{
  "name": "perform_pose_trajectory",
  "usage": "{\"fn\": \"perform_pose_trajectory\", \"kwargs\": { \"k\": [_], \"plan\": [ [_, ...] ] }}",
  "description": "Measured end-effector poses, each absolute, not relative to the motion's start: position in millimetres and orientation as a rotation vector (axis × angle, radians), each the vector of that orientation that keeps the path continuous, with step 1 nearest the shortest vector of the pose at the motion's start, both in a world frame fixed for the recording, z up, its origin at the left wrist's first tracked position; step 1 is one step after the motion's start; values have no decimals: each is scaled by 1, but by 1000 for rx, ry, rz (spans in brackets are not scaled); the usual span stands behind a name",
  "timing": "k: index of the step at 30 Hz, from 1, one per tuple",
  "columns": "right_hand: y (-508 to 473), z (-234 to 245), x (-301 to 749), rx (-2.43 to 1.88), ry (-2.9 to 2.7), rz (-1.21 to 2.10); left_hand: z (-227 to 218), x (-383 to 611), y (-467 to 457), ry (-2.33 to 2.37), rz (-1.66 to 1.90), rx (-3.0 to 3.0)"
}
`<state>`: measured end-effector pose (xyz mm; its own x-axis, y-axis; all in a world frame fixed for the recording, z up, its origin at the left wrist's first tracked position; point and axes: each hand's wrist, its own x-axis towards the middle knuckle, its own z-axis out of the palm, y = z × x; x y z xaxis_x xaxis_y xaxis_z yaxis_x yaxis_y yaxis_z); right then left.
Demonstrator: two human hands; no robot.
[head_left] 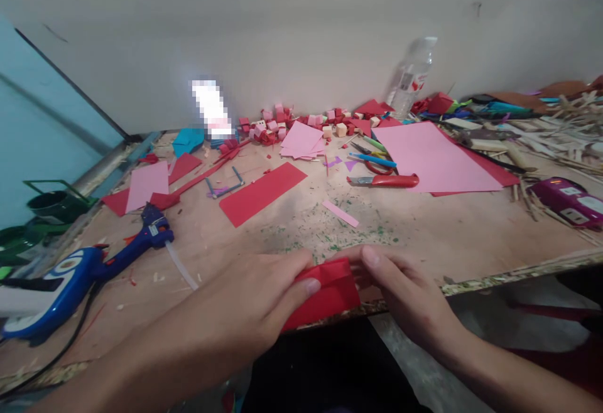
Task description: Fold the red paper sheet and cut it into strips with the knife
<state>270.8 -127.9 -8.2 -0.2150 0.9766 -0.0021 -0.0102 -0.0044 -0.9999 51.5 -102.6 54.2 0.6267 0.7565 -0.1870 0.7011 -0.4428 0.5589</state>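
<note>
**Red folded paper (330, 287) being pressed at the near edge of the surface**

The red folded paper is being held flat on the plywood surface (424, 231), right at its near edge and about midway along it, with its lower side reaching that edge. It is being pressed from the left by the left hand (249, 303), whose fingers are being kept together over the paper's left part, the thumb being laid on top. Its right end is being pinned by the right hand (407, 297), fingers together, the tips being rested on the upper right corner.

Open room is being left just beyond the paper, toward the far edge. That bare stretch is being marked only by green flecks and one small pink strip (340, 213). Farther on, the space is being taken up by a long red strip (262, 193), a red craft knife (384, 181) and a large pink sheet (436, 157). Toward the left edge, room is being narrowed by a blue glue gun (75, 275). A purple box (568, 201) is being kept well apart, toward the right end of the near edge.

The paper is being seen as bright, plain red, folded into a compact oblong. Straight creases and an overlapping flap are being shown on its top face.
</note>
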Motion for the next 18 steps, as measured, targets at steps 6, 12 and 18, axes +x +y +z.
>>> {"fn": "perform_pose_trajectory", "kwargs": {
  "k": [6, 12, 18],
  "plan": [
    [-126, 2, 264, -1154, -1301, 1421, 57, 52, -106, 1138, 153, 2269],
    [-128, -1, 267, -1192, -1449, 1287, 58, 48, -114, 1143, 300, 2230],
    [-130, -1, 270, -1221, -1483, 1260, 48, 38, -114, 1166, 227, 2329]
  ]
}}
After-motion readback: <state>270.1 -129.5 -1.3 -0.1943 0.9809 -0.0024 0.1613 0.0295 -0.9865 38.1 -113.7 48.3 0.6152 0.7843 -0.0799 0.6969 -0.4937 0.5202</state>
